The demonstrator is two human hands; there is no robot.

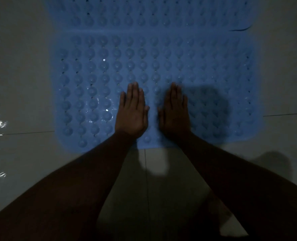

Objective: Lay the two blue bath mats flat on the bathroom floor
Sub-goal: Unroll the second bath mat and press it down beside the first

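Currently both hands are flat, fingers straight and close together, holding nothing. My left hand (132,112) and right hand (173,110) press palm-down side by side on the near blue bath mat (161,66), at its middle and close to the edge nearest the wrists.

The near mat spreads out well to either side of the hands and looks flat on the tiled floor (22,66). The second blue bath mat (144,13) lies beyond the fingertips and runs out of view at the top. The two edges meet there; I can't tell whether they butt or overlap. A dark curl (241,29) sits far forward and right of the right hand, at the seam. It could be a lifted edge or a stray strand, too dim to say.

Handling, my read:
- Soft rubbery sheet with round nubs and drain holes. Light, floppy, won't hold shape when lifted.
- Wet glints (99,105) just left of the left hand, so expect it to be slippery on glossy tile.
- Don't grab mid-sheet. Pinch corners or a short edge to shift it, and flatten with open palms sweeping outward from the centre.

Task looks near done. That right-hand seam needs checking.
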